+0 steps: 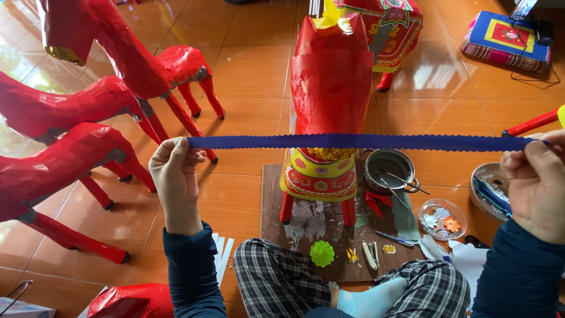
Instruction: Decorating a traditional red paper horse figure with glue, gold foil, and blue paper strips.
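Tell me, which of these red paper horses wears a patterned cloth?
The horse standing on the wooden board right before the person: a yellow-and-red patterned skirt circles its body. The three at left are plain red.

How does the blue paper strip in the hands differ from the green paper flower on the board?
The blue paper strip is long, narrow and stretched flat between the left hand and the right hand; the green paper flower is small, round and lies untouched on the wooden board. Both have scalloped edges.

Orange tiled floor under wooden board, red paper horses, cushion.
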